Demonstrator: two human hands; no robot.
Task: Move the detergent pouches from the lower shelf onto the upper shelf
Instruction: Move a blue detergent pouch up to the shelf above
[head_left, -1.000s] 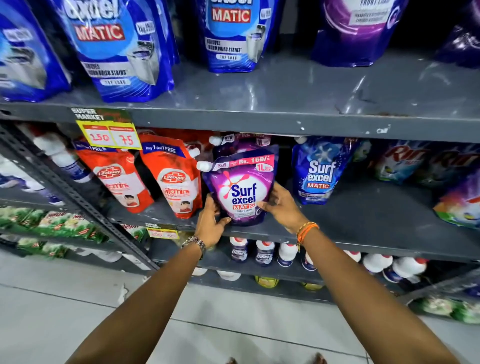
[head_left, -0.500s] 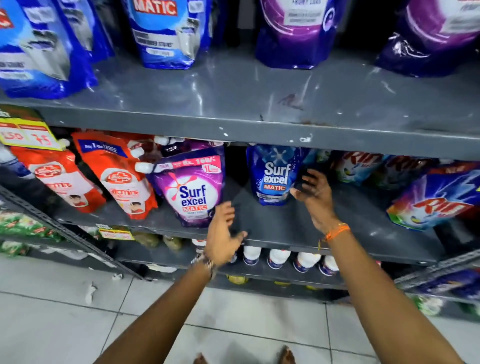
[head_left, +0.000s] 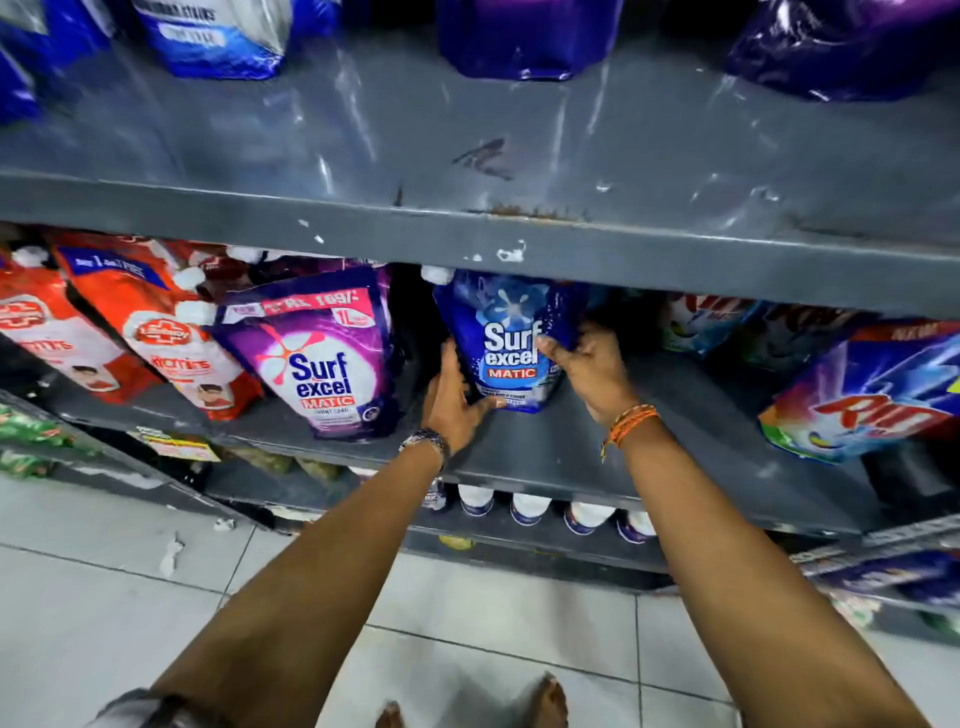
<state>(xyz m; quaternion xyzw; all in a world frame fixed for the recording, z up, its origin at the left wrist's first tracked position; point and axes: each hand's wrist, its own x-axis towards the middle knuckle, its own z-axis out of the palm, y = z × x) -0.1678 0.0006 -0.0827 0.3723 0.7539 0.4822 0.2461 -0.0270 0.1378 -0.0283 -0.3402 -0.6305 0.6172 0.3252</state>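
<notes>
A blue Surf Excel Matic pouch (head_left: 506, 338) stands on the lower shelf (head_left: 545, 452) under the lip of the upper shelf (head_left: 467, 156). My left hand (head_left: 454, 397) grips its lower left edge. My right hand (head_left: 589, 364) holds its right side, thumb across the front. Left of it a purple Surf Excel Matic pouch (head_left: 324, 353) leans on the same shelf. On the upper shelf, blue pouches (head_left: 218, 36) stand at the left and purple pouches (head_left: 524, 36) at the right, with bare grey shelf in front of them.
Red Lifebuoy pouches (head_left: 156, 332) lean at the left of the lower shelf, Rin packs (head_left: 872, 400) at the right. White-capped bottles (head_left: 530, 509) line the shelf below. White floor tiles (head_left: 467, 639) lie under my arms.
Both hands left the purple pouch, moved right and closed on the blue pouch. The view shifted right and closer to the shelves.
</notes>
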